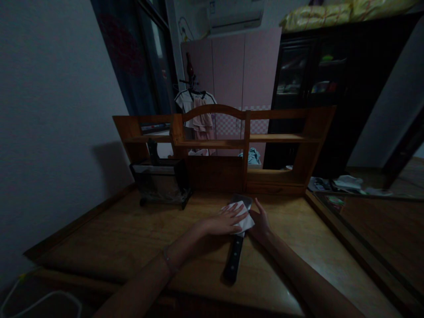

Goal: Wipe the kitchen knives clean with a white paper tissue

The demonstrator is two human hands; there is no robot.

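A kitchen knife with a broad blade and a black riveted handle (234, 258) lies on the wooden desk, handle toward me. A folded white tissue (247, 221) covers much of the blade, whose far end shows beyond it. My left hand (227, 221) rests flat on the tissue from the left, fingers stretched out. On the right side of the blade is my right hand (262, 227), thumb raised and apart from the fingers. Its fingertips are at the edge of the tissue and partly hidden, so I cannot tell whether they touch the blade.
A wooden shelf unit (215, 144) stands along the desk's far side. A dark box-shaped knife block or appliance (160, 181), partly wrapped in clear plastic, sits at the back left. Bare desktop (132, 234) stretches left of the knife. A wooden ledge (347, 247) borders the right side.
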